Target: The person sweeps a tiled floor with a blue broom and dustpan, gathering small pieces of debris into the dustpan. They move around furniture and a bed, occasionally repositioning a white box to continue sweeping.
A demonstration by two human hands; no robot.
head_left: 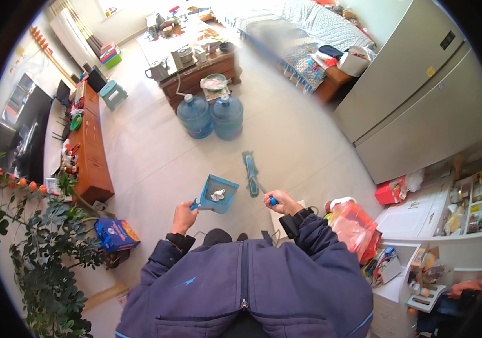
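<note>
Dustpan handle (194, 204), centre: partly hidden in left hand (184, 217). Sofa (321, 27), top: partly blurred. Fridge (407, 93), upper right: top cut off. Plant (52, 265), lower left: cut off.

The dustpan (228, 201) looks plastic, the floor (150, 149) smooth.

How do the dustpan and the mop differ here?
The dustpan is a wide, squarish tray; the mop has a long, narrow, fringed head. The dustpan carries a crumpled white scrap; the mop head shows none. The left hand grips the dustpan, the right hand the mop. Both look mainly blue.
</note>
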